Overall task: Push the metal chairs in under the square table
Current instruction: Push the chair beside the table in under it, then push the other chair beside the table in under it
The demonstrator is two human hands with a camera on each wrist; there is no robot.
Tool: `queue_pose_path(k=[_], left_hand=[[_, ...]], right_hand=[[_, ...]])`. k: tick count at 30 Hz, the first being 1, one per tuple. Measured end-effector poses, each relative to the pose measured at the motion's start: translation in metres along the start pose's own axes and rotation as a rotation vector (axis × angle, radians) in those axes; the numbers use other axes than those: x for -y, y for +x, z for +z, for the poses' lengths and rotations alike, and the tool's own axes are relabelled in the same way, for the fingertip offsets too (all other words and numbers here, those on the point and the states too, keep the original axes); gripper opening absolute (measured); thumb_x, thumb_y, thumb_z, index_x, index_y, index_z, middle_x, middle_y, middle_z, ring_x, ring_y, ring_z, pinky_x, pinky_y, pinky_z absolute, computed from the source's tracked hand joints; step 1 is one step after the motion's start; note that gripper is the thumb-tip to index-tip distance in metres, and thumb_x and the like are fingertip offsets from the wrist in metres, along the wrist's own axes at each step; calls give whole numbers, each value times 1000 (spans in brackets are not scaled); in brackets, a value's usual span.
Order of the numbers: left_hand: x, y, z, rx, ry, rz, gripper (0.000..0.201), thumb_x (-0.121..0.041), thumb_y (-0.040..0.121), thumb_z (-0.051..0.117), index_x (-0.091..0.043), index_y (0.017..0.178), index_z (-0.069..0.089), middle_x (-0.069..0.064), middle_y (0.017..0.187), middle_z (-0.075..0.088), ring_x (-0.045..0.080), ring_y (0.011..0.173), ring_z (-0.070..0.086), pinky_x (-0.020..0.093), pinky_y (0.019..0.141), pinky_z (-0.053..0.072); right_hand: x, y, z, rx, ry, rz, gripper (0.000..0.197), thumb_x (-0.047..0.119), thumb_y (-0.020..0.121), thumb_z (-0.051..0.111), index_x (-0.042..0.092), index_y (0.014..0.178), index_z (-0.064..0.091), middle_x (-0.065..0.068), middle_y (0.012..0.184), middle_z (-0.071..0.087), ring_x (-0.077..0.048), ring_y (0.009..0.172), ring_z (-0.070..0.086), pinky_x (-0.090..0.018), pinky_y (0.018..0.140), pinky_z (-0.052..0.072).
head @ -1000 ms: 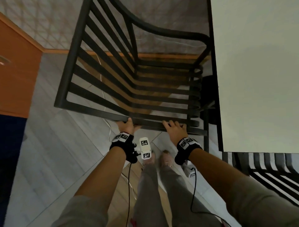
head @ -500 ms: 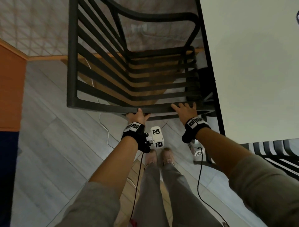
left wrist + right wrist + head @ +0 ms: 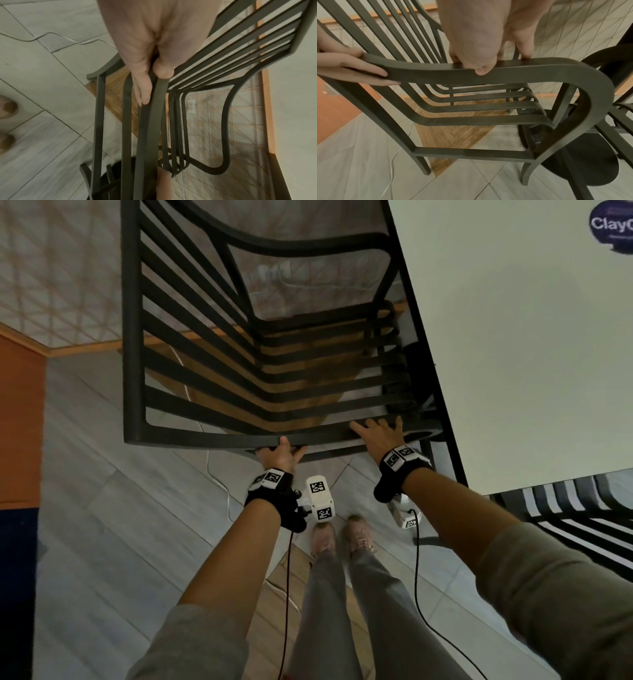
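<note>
Two dark metal chairs: the near chair (image 3: pixel 260 361) stands just beside the pale desk (image 3: pixel 513 337); a second chair (image 3: pixel 582 515) shows at its other edge. Left hand (image 3: pixel 279 455) and right hand (image 3: pixel 378 436) each grip the near chair's top rail.

grey sleeves (image 3: pixel 191 645), black wristbands (image 3: pixel 270 491) (square-coded tags), beige shoes (image 3: pixel 323 537).
</note>
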State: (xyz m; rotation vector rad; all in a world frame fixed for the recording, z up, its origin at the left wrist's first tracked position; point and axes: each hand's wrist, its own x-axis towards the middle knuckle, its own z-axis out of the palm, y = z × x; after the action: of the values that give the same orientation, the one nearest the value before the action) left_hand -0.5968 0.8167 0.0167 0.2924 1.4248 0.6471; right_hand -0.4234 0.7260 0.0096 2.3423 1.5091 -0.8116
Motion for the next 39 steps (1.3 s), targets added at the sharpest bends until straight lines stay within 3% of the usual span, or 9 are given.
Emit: queue_pose_path(k=[4,7,10,18,21,25,32,36,39], left_hand=[[-10,-13,-10,104,133,-113,17,0,96,44,-1,112,49,24,125,54,36,94,64,48,98,50],[-18,-29,-8,102,311,-140,11,2,93,48,-7,89,54,18,118,61,33,111,64,39,94,50],[-26,-53,-5,129,399,-162,21,1,90,53,4,110,59,21,117,65,23,88,65,30,76,53],[-39,-149,6,339,735,46,40,-6,95,44,-11,135,45,15,128,60,31,116,58,43,102,45],[-29,-191,35,425,860,107,37,-2,94,45,-5,131,49,17,121,62,31,112,60,41,95,48],[16,-254,104,566,978,230,37,8,90,48,7,127,50,16,93,62,23,81,56,26,74,45],[155,-385,244,763,1225,389,40,2,85,58,-6,125,54,17,97,55,17,70,50,14,51,46],[246,-449,310,783,1291,448,41,-2,86,58,-9,126,54,15,104,56,23,93,54,28,78,49],[286,-478,345,841,1324,379,29,0,86,57,-11,113,56,12,95,55,22,83,54,27,70,48]], right_hand=[[5,-17,-5,-12,-12,38,58,10,89,51,21,141,29,-16,142,41,-37,133,34,-65,109,25],[17,-37,-11,-96,44,22,52,7,87,50,13,136,36,-17,138,43,-37,128,39,-57,100,41],[30,-60,-23,-102,216,-9,48,3,85,51,14,131,41,-15,132,47,-34,119,49,-52,93,49],[-1,-161,-96,-47,434,-200,33,22,90,54,19,123,49,-15,123,58,-33,109,58,-43,92,49],[-60,-217,-125,-149,461,-191,31,23,91,55,16,121,52,-14,120,60,-31,107,56,-38,90,45],[-174,-296,-143,-222,432,1,21,19,91,50,16,110,58,-12,114,63,-31,104,59,-38,87,48],[-407,-440,-121,-331,358,242,22,11,86,47,14,104,61,-9,105,65,-30,100,59,-37,84,48],[-520,-496,-107,-347,339,353,28,2,81,45,19,97,61,-8,107,64,-29,102,59,-36,83,48],[-573,-508,-100,-342,346,385,29,1,84,46,17,101,63,-9,110,64,-28,103,58,-31,79,42]])
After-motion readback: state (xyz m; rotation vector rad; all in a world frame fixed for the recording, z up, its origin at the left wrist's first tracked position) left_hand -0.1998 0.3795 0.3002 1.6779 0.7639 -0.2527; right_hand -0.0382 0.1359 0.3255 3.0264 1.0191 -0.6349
